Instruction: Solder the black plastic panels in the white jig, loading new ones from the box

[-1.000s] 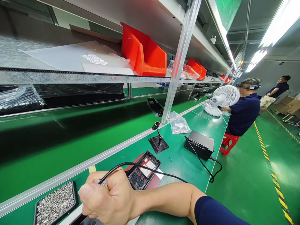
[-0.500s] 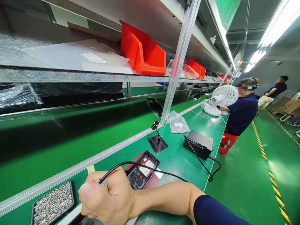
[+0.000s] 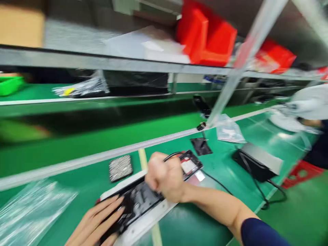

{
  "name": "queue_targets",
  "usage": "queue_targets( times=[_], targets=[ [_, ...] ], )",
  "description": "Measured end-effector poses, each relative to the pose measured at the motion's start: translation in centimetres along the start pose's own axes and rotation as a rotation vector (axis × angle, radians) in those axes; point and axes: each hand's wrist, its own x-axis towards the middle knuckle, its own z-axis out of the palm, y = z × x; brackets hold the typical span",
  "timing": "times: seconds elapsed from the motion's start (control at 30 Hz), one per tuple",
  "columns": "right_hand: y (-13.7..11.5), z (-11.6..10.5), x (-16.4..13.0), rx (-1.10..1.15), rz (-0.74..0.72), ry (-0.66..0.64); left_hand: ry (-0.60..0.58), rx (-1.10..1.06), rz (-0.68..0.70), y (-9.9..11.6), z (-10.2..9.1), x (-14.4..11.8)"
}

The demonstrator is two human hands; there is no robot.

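My right hand [image 3: 165, 176] is closed in a fist over a long black plastic housing [image 3: 142, 198]. From the top of the fist runs a black cord [image 3: 217, 181]; the tool it belongs to looks like a soldering iron, mostly hidden by my fingers. My left hand [image 3: 99, 222] lies with fingers stretched out across the near left end of the housing. The housing rests on a whitish fixture [image 3: 147, 222], and its far end shows a red and white area. Behind it is a small black tray [image 3: 121, 168] full of tiny metal parts.
A small stand with a round holder [image 3: 202, 126] is beside the upright post [image 3: 238, 78]. To the right sit a plastic bag [image 3: 229, 131], a black box [image 3: 256, 162] with cords, and a blurred fan. A clear bag [image 3: 38, 212] lies left. Red bins [image 3: 217, 41] stand on the shelf.
The view has swung left and down, bringing my left hand and the housing into sight. My right hand still grips the corded tool, now over the housing.
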Motion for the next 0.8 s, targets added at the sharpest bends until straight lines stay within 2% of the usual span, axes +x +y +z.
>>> queue_targets(
  times=[0.1, 0.3, 0.8],
  targets=[
    [0.1, -0.4, -0.2, 0.028, -0.089, 0.006, 0.003, -0.028, -0.044, 1.5, -1.2, -0.6],
    [-0.2, -0.2, -0.1, 0.207, -0.021, 0.009, 0.057, -0.088, -0.066, 1.5, -0.6, 0.2],
    [-0.9, -0.2, 0.3, 0.172, 0.010, 0.008, 0.093, -0.136, -0.062, 1.6, -0.4, 0.1]
  ],
)
